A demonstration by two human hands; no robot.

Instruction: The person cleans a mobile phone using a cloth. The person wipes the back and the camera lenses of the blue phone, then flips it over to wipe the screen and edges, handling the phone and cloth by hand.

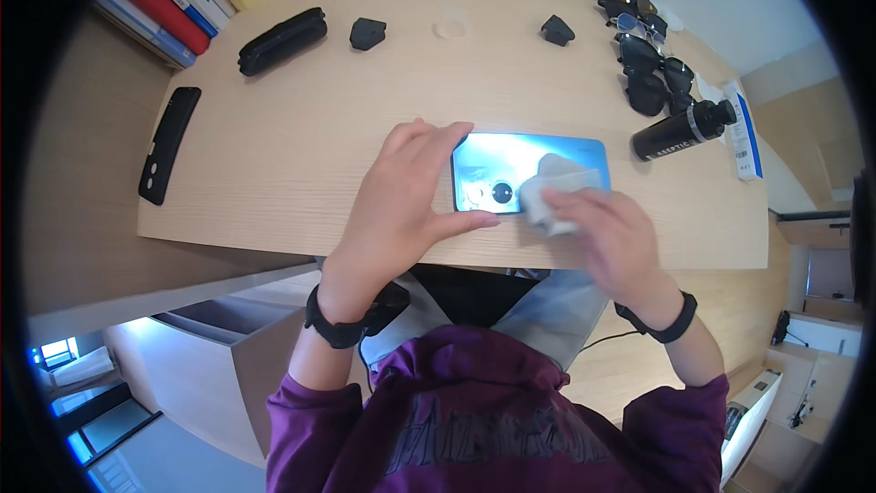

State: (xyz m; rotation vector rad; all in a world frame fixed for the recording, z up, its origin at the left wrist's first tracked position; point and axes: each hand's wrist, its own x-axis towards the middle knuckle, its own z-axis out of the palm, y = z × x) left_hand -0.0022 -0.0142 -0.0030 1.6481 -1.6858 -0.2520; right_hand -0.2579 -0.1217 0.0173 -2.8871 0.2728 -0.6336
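Phone (511, 164) glossy blue, back up, camera showing.

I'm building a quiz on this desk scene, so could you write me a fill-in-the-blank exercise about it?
1. The right hand presses a grey ____ onto the blue phone.
2. The left hand steadies the phone at its ____ end.
3. The black bottle lies on its ____.
4. The black phone case lies near the table's ____ edge.

Missing words: cloth; left; side; left

Left hand (399, 196) steadying blue phone (511, 164) face-down on wooden table (301, 146); right hand (616, 237) pressing grey cloth (555, 184) onto its right part
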